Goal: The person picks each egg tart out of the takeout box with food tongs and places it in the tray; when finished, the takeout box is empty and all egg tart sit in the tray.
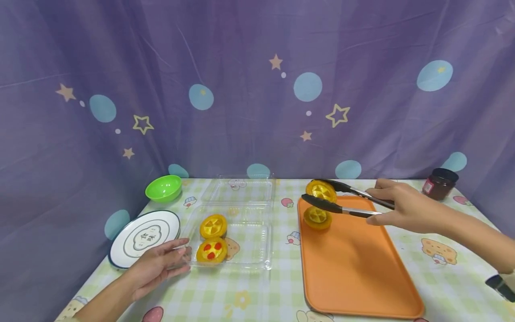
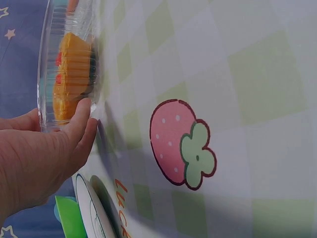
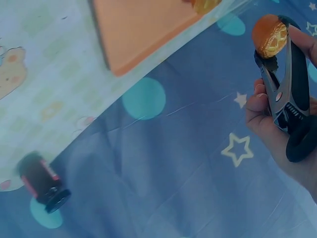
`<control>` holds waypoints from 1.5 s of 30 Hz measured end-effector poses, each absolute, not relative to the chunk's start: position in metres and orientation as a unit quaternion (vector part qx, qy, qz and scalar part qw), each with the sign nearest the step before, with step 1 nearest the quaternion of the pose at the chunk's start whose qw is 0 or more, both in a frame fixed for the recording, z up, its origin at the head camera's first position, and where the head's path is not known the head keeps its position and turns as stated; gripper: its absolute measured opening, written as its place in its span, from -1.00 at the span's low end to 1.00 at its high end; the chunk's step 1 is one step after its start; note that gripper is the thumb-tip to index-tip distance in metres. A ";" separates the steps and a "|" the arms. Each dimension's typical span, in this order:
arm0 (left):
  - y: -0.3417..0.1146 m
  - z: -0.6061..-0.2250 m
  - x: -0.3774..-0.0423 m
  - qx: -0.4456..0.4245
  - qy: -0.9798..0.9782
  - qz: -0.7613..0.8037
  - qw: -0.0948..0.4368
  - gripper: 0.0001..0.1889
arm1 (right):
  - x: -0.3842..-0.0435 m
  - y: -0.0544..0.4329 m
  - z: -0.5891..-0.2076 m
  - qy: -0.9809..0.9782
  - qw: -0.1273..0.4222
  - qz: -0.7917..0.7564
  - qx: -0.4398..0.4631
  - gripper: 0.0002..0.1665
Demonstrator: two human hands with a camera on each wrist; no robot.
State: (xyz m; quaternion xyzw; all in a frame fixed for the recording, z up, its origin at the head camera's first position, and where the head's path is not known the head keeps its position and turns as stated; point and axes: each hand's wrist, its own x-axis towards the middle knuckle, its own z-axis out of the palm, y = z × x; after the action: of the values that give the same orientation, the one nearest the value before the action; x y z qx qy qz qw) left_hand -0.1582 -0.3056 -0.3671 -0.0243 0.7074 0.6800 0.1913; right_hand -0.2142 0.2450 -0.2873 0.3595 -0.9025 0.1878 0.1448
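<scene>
My right hand point(image 1: 406, 205) grips black-and-silver tongs point(image 3: 290, 94). Between the tongs' tips is a yellow tart point(image 1: 321, 190), raised over the far left corner of an orange tray point(image 1: 358, 268). Another yellow tart point(image 1: 318, 218) lies on that tray just below. My left hand point(image 1: 158, 267) holds the near left edge of an open clear plastic container point(image 1: 249, 243), its thumb and fingers on either side in the left wrist view. Inside, along the left side, sit a yellow-topped tart point(image 1: 213, 226) and a tart with red pieces point(image 1: 211, 251).
A white plate point(image 1: 124, 243) with a dark rim lies left of the container, and a green bowl point(image 1: 164, 188) stands behind it. The container's clear lid point(image 1: 239, 190) lies folded back towards the curtain. A dark jar point(image 1: 440, 184) stands at the far right.
</scene>
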 end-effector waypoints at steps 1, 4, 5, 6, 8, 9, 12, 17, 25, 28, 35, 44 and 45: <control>-0.306 -0.367 -0.158 -0.024 0.707 0.681 0.191 -0.27 | -0.214 0.248 -0.288 -0.904 0.148 0.188 0.355 -0.27; -0.306 -0.368 -0.159 -0.023 0.705 0.682 0.192 -0.27 | -0.212 0.259 -0.291 -0.909 0.154 0.184 0.342 -0.27; -0.306 -0.368 -0.159 -0.023 0.705 0.682 0.192 -0.27 | -0.212 0.262 -0.292 -0.910 0.156 0.182 0.338 -0.27; -0.306 -0.368 -0.159 -0.022 0.705 0.682 0.192 -0.27 | -0.212 0.265 -0.293 -0.911 0.159 0.179 0.336 -0.27; -0.306 -0.369 -0.159 -0.021 0.705 0.683 0.192 -0.27 | -0.212 0.270 -0.294 -0.914 0.159 0.175 0.330 -0.27; -0.306 -0.369 -0.159 -0.020 0.705 0.683 0.192 -0.27 | -0.212 0.273 -0.295 -0.915 0.161 0.174 0.328 -0.27; -0.306 -0.369 -0.159 -0.020 0.704 0.683 0.192 -0.27 | -0.212 0.280 -0.295 -0.918 0.166 0.164 0.322 -0.28; -0.307 -0.368 -0.160 -0.019 0.703 0.684 0.194 -0.27 | -0.213 0.292 -0.296 -0.921 0.178 0.146 0.314 -0.29; -0.307 -0.368 -0.159 -0.016 0.703 0.684 0.194 -0.27 | -0.211 0.307 -0.304 -0.950 0.143 0.117 0.252 -0.22; -0.307 -0.368 -0.159 -0.018 0.705 0.682 0.193 -0.27 | -0.211 0.311 -0.311 -0.952 0.130 0.119 0.252 -0.23; -0.306 -0.367 -0.158 -0.018 0.704 0.683 0.194 -0.27 | -0.215 0.318 -0.331 -0.932 0.142 0.152 0.296 -0.29; -0.307 -0.367 -0.158 -0.022 0.707 0.680 0.195 -0.26 | -0.216 0.315 -0.344 -0.944 0.041 0.171 0.280 -0.34; -0.307 -0.367 -0.158 -0.022 0.707 0.679 0.195 -0.26 | -0.216 0.315 -0.345 -0.945 0.030 0.173 0.277 -0.32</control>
State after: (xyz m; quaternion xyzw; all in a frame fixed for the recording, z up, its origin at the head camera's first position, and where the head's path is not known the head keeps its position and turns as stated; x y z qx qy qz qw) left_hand -0.1582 -0.3065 -0.3667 -0.0225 0.7069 0.6795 0.1951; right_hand -0.2158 0.3149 -0.3445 0.2768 -0.9448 0.1729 0.0300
